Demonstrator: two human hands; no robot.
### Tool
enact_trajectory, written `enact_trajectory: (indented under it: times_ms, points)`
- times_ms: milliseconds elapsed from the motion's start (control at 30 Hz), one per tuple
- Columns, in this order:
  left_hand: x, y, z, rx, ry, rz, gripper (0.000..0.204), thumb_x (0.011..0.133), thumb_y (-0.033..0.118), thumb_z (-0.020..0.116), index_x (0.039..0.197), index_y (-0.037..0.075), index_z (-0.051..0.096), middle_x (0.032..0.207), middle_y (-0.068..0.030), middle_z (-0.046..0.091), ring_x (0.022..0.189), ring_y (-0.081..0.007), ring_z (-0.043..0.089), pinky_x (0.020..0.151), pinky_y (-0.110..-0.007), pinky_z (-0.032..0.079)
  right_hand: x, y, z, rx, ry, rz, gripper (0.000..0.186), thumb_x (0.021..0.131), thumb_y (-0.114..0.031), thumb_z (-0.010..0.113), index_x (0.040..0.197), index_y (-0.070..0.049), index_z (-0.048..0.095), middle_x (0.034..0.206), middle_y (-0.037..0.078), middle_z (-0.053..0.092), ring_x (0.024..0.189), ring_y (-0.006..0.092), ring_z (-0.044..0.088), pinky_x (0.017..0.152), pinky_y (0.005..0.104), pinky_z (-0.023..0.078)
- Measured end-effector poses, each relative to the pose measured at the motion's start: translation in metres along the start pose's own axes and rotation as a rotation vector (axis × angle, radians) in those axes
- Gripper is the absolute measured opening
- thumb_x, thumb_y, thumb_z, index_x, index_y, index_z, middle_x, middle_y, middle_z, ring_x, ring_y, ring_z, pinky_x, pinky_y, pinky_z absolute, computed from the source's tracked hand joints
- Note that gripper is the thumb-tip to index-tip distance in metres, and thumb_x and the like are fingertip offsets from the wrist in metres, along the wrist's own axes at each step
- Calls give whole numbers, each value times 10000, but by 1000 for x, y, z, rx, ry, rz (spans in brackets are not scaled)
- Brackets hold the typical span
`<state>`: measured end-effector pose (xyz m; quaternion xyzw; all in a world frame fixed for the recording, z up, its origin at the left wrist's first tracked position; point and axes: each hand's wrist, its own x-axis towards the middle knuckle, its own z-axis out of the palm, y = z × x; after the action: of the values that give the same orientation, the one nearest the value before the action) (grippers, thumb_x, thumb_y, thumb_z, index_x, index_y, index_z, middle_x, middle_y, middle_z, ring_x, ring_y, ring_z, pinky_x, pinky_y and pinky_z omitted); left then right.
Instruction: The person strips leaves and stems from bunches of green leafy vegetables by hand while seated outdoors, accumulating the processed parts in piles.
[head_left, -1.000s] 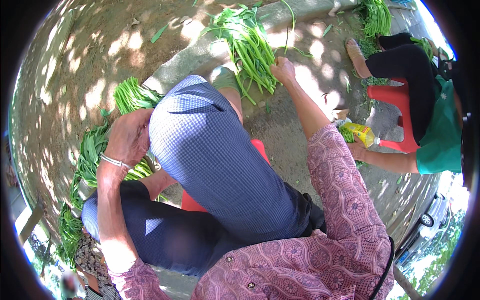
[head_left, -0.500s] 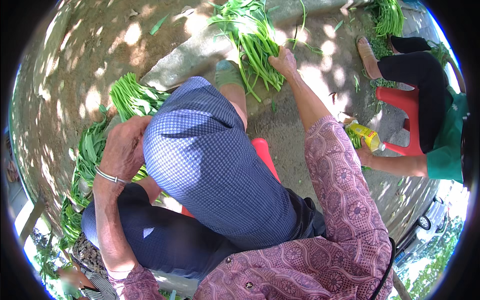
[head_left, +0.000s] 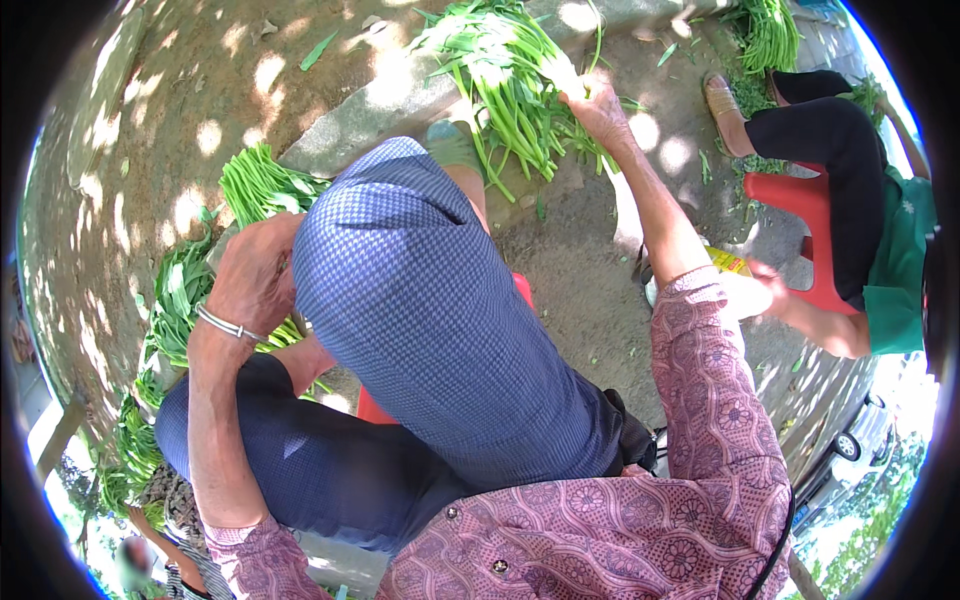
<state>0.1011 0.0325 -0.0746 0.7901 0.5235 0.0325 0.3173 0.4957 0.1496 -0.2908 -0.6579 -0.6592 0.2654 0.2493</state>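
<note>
My right hand [head_left: 598, 110] reaches out to the far side, closed around some stems at the right edge of a heap of long-stemmed leafy greens [head_left: 515, 105]. The heap lies on the ground beyond my raised knee. My left hand [head_left: 258, 270], with a silvery bangle at the wrist, is curled against the side of that knee [head_left: 360, 230]. Its fingertips are partly hidden, so what it holds, if anything, does not show. Close behind the left hand lies a bundle of green stems [head_left: 262, 185], with more leafy greens [head_left: 180, 300] to its left.
At the right, a person in a green top sits on a red stool [head_left: 820, 240], one arm stretched toward a yellow-labelled bottle [head_left: 728, 262] partly behind my sleeve. Another stem bundle [head_left: 768, 38] lies at the far right. A stone slab [head_left: 350, 120] runs across the dirt ground.
My right hand has moved right and slightly nearer the far end of the stems. The person's hand and bottle have shifted. My left hand stays by the knee.
</note>
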Motion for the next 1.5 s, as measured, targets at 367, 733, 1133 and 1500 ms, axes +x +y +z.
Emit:
enact_trajectory:
  times_ms: [367,733,1133,1500]
  points:
    - [-10,-5,-3,-6,52,-70,226,825,157,587,974,-10,617,858,-194,616,829,-348,592,754,-432,455,25,-72,-51,121,-18,-46,350,785,-285,670,955,19,641,684,27,591,576,75,518,527,236,430]
    - [-33,-7,-19,60,235,-26,263,850,204,542,965,-12,638,799,-197,629,750,-337,613,705,-403,471,62,-241,-108,475,-151,-200,258,840,-306,638,868,-51,613,641,-3,561,516,60,527,471,200,451]
    - [-28,5,-36,-968,752,58,184,868,131,561,948,8,672,735,-65,659,611,-93,616,527,-217,477,-18,-353,-39,534,-418,-338,239,844,-276,627,888,-41,633,652,22,595,521,63,524,464,203,413]
    - [-21,-27,-25,-1311,793,-16,459,824,291,676,1104,-48,545,978,-141,603,832,-208,625,710,-304,552,-101,-376,44,-37,6,-640,474,771,-246,630,1137,-13,439,935,211,505,841,363,582,691,447,496]
